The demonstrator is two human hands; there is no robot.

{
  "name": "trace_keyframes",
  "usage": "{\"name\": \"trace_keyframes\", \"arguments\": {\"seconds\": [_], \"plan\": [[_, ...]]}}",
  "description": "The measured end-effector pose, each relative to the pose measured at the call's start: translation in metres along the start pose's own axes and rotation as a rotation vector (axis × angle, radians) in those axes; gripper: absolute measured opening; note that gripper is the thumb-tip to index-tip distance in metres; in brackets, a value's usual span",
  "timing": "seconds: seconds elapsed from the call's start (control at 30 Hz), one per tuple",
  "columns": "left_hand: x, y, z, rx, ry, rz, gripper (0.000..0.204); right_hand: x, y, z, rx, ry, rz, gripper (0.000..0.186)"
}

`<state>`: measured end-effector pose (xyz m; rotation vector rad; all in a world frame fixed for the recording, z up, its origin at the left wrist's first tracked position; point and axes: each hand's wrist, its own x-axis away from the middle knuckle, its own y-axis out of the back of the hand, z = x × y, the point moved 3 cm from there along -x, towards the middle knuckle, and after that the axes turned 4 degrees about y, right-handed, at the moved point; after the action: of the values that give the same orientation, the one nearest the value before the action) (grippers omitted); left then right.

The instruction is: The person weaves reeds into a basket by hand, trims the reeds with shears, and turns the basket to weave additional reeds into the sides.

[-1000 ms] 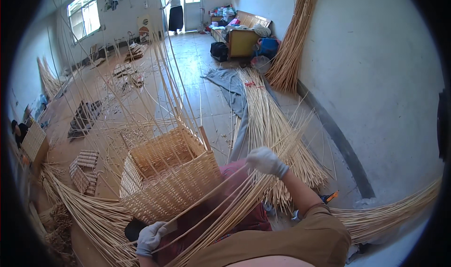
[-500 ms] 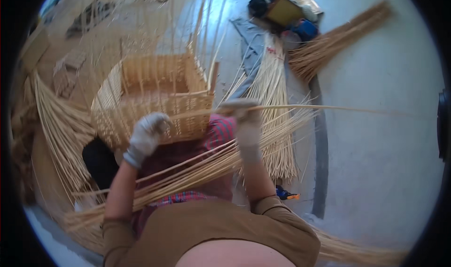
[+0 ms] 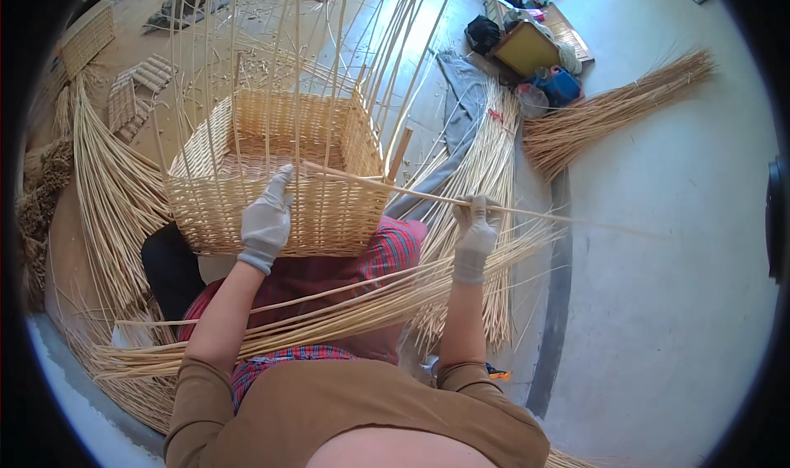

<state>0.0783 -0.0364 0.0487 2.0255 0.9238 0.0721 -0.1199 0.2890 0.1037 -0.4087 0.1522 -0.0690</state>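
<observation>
A rectangular woven wicker basket (image 3: 271, 221) with tall upright stakes stands in front of me, its near side over a red plaid cloth (image 3: 393, 242). My gloved left hand (image 3: 265, 225) is closed at the near rim, pinching the left end of a pale rod (image 3: 436, 196). My gloved right hand (image 3: 475, 239) grips the same rod farther right, beside the basket; the rod stretches rightward past it. A loose sheaf of rods (image 3: 329, 328) lies across my lap, beneath both forearms.
Long rod bundles lie at the left (image 3: 111, 180), ahead on grey cloth (image 3: 494, 172), and against the right wall (image 3: 617, 110). Woven panels (image 3: 136, 97) are on the floor at upper left. A cluttered wooden bench (image 3: 527, 44) stands at upper right, beside the pale wall (image 3: 658, 320).
The view has tipped downward. My left hand has risen from the loose rods to the basket rim. My right hand now holds a single rod stretched across the basket's front.
</observation>
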Motion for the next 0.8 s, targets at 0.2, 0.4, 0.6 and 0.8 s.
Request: {"name": "trace_keyframes", "arguments": {"seconds": [0.2,0.4,0.6,0.8], "plan": [[-0.014,0.006,-0.012,0.182,-0.033,-0.104,0.045,-0.003,-0.012,-0.008,0.109,-0.024,0.205,0.017],[-0.050,-0.026,-0.061,0.174,-0.103,-0.034,0.055,0.011,-0.029,0.022,0.162,0.043,0.372,0.018],[-0.053,-0.046,-0.061,0.460,0.129,0.205,0.074,0.010,-0.018,0.016,0.092,0.031,0.277,0.019],[-0.055,-0.046,-0.049,0.244,0.085,0.142,0.064,-0.007,-0.023,-0.003,0.162,-0.083,0.278,0.016]]}}
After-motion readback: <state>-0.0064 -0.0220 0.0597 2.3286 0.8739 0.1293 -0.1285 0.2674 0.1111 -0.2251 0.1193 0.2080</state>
